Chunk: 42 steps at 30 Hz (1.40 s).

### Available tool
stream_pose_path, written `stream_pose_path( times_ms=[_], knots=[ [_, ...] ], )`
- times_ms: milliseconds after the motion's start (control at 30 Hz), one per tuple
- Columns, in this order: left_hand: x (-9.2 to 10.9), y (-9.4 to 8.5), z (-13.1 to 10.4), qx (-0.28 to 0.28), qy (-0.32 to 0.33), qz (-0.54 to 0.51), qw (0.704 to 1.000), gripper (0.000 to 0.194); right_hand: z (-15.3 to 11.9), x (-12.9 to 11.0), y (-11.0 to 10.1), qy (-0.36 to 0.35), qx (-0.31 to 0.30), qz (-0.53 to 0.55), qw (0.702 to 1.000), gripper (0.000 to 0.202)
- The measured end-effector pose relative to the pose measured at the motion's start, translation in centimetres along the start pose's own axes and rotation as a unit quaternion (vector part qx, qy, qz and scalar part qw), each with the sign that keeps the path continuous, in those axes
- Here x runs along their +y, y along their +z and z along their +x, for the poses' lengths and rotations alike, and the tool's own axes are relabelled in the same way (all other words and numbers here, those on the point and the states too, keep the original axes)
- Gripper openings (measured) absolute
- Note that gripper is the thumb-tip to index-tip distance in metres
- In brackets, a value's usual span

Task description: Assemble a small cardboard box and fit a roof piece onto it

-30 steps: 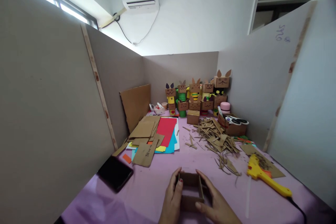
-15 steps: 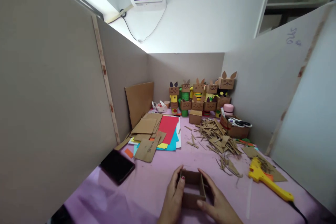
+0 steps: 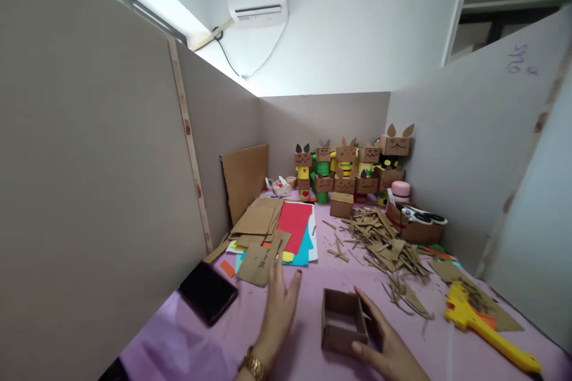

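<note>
A small open cardboard frame (image 3: 344, 338), four-sided with the tablecloth showing through it, rests on the table. My right hand (image 3: 386, 342) grips its right side, thumb at the near corner and fingers along the outer wall. To the left, my left hand (image 3: 281, 306) is off the frame with its fingers stretched out and apart, holding nothing. Its fingertips are close to a cardboard piece with writing (image 3: 254, 265), which lies at the near edge of the coloured paper and cardboard stack; touching cannot be told.
A black phone (image 3: 208, 293) lies at left. Right of the frame are cardboard scraps (image 3: 379, 238) and a yellow glue gun (image 3: 487, 333). Scissors (image 3: 422, 216) sit in a cardboard box (image 3: 415, 232). Cardboard animal figures (image 3: 346, 155) stand at the back; partitions flank the table.
My left hand has let go of the cardboard frame and reached forward and left, its fingers opening. My right hand stays on the frame. The whole view has shifted slightly.
</note>
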<state>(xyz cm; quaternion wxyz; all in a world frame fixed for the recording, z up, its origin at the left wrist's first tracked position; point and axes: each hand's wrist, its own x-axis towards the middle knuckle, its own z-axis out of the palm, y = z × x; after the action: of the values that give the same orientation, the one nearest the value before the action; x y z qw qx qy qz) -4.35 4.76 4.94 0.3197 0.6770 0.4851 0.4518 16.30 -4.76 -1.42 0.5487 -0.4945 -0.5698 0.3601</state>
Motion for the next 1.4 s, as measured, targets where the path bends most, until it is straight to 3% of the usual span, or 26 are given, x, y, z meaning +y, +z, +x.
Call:
stream_pose_path(
  times_ms=[167,300,433,533,600,700,833,900,1000,1100,1167,1267,1333,1400],
  knots=[
    [-3.3,-4.3,4.1,0.129,-0.060,0.073,0.987,0.062,-0.1,0.9,0.1,-0.024,0.040,-0.017,0.999,0.094],
    [-4.2,-5.7,4.3,0.151,-0.057,0.049,0.986,0.041,-0.2,0.6,0.4,-0.008,0.049,-0.024,0.998,0.096],
    [-3.5,-5.6,2.7,0.131,-0.009,-0.040,0.991,0.031,0.0,1.3,0.6,-0.015,0.063,0.009,0.998,0.092],
    [-2.0,-5.1,0.4,0.125,0.059,-0.083,0.987,0.021,0.2,1.5,0.4,-0.021,0.126,0.015,0.992,0.082],
    [-0.9,-4.8,-1.4,0.123,0.118,-0.096,0.981,0.015,0.0,0.8,0.0,-0.008,0.189,0.029,0.981,0.071],
    [0.4,-3.9,-3.6,0.100,0.215,-0.084,0.968,0.024,-0.8,-1.6,-0.3,0.014,0.234,0.096,0.967,0.055],
    [0.8,-2.2,-5.1,0.084,0.324,-0.060,0.940,0.034,-2.4,-5.4,0.9,0.033,0.126,0.226,0.965,0.060],
    [0.8,-1.3,-5.6,0.076,0.353,-0.059,0.931,0.034,-2.9,-6.7,1.6,0.054,0.054,0.221,0.972,0.048],
    [0.9,-0.8,-5.9,0.061,0.295,-0.037,0.953,0.032,-3.2,-7.4,1.8,0.098,0.039,0.239,0.965,0.038],
    [0.8,-1.0,-5.7,0.063,0.161,-0.049,0.984,0.032,-3.4,-7.2,1.0,0.133,0.138,0.325,0.926,0.034],
    [0.5,-1.1,-5.3,0.031,0.085,-0.087,0.992,0.040,-3.6,-7.0,0.5,0.149,0.195,0.359,0.901,0.036],
    [-0.2,-0.5,-4.8,-0.082,0.035,-0.113,0.990,0.070,-4.0,-6.6,0.8,0.166,0.199,0.376,0.890,0.042],
    [-0.6,0.3,-4.6,-0.160,0.038,-0.116,0.980,0.096,-4.2,-6.1,1.6,0.172,0.176,0.378,0.893,0.045],
    [-0.7,1.2,-4.3,-0.204,0.044,-0.132,0.969,0.114,-4.4,-5.3,2.6,0.176,0.163,0.372,0.897,0.049]
  ],
)
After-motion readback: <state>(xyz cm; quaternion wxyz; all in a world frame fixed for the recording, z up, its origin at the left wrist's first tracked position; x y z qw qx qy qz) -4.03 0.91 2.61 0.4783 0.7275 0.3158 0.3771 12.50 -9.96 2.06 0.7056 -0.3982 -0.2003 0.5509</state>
